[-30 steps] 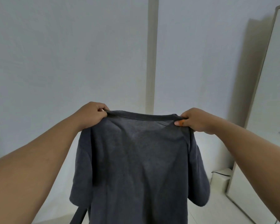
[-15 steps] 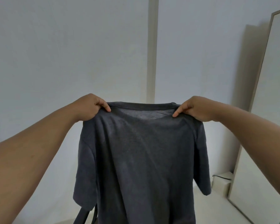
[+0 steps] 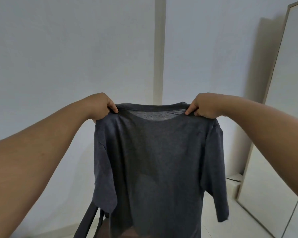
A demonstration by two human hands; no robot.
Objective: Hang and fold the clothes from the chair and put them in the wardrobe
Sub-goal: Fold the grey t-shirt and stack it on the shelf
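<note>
The left hand (image 3: 100, 107) and right hand (image 3: 204, 107) each pinch a shoulder of the grey T-shirt (image 3: 158, 162), which hangs spread above the chair (image 3: 91, 220); I judge folding, hanging and wardrobe storage all remain.

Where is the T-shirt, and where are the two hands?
T-shirt (image 3: 162, 160): head view, middle of its body.
Left hand (image 3: 101, 107): head view, its back.
Right hand (image 3: 203, 105): head view, its back.

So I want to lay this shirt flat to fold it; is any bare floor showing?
Bare floor shows between the shirt and the leaning mirror. It is crowded lower left, where the dark chair stands, and by the white box at the wall.
</note>
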